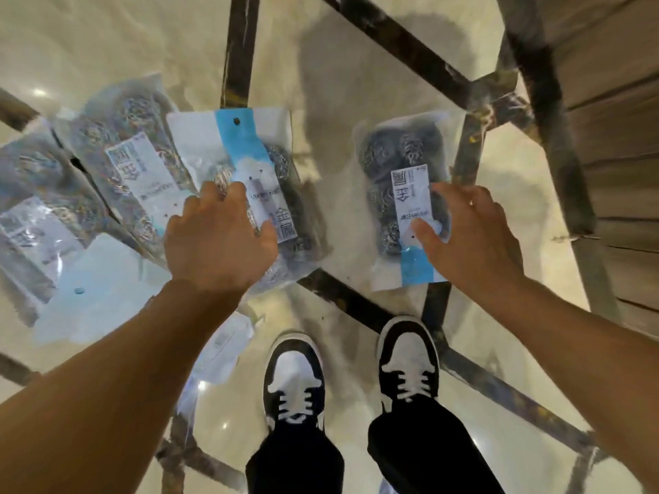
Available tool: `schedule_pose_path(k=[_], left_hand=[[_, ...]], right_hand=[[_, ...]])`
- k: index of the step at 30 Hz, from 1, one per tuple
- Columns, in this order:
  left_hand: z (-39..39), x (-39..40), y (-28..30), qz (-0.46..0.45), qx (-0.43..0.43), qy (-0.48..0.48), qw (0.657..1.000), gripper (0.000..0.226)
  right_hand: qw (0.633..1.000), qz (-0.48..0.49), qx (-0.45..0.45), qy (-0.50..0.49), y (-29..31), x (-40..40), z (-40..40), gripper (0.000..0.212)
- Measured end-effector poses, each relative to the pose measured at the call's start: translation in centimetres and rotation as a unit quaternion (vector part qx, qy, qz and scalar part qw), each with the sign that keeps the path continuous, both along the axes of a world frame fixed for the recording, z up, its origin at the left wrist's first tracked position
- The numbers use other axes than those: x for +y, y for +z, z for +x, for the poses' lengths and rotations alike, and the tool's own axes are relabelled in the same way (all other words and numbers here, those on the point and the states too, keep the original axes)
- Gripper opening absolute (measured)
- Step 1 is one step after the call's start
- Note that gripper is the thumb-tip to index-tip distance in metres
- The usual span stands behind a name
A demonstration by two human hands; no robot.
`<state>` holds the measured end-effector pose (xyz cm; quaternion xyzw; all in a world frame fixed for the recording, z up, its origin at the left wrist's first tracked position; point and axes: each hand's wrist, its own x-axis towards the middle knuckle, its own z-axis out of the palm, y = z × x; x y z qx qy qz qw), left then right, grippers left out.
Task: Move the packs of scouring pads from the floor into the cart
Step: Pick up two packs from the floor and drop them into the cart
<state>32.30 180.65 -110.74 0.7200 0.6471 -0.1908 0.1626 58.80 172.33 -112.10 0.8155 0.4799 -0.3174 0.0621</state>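
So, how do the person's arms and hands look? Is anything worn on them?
Both forearms are bare to the frame edge: no sleeves, gloves, watch or rings show. The left hand and the right hand show their backs.

Colours and patterns – floor scene
Clear packs (249,180) with pale-blue header bands, grey steel pads; cream marble floor (107,41) with dark inlaid stripes; black-and-white shoes (294,379)

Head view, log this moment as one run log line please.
left hand: reaching onto blue-striped pack | right hand: fingers spread at lone pack | neither lifted | cart: not visible
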Motion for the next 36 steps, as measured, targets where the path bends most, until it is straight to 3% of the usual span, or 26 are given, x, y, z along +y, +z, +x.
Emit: schedule_pose_path(k=[8, 13, 16, 19, 25, 28, 32, 36], left_hand=[[1.8, -1.1, -4.4, 0.073, -0.115, 0.188, 0.973, 0.074], [2.5, -0.9, -4.6, 0.088, -0.199, 0.377, 0.9, 0.104], [2.4, -0.8, -4.5, 0.056, -0.179, 0.44, 0.878, 0.107], [1.3, -0.7, -5.1, 0.025, -0.208, 0.458, 0.864, 0.085], [-1.0, -1.5, -1.3, 0.044, -0.305, 0.402, 0.862, 0.055], [-2.1, -1.0, 1.7, 0.033, -0.343, 0.409, 0.845, 0.053], [-2.4, 0.8, 7.7, 0.004, -0.406, 0.451, 0.795, 0.055], [-2.2, 3.4, 16.5, 0.035, -0.458, 0.439, 0.772, 0.074]], right_hand=[[0.976, 0.04, 0.033, -0.213, -5.6, 1.5, -1.2, 0.101], [0.949, 0.034, 0.067, -0.306, -7.0, 2.4, -1.2, 0.129], [0.941, 0.036, 0.097, -0.322, -6.9, 2.6, -1.2, 0.116], [0.945, 0.056, 0.095, -0.307, -6.2, 2.1, -1.4, 0.097], [0.953, 0.08, 0.061, -0.286, -1.4, 2.4, -1.9, 0.077], [0.941, 0.114, 0.089, -0.306, 2.4, 3.2, -2.0, 0.072], [0.925, 0.16, 0.14, -0.315, 9.4, 6.1, -2.7, 0.077], [0.892, 0.196, 0.242, -0.327, 17.5, 9.1, -3.7, 0.076]])
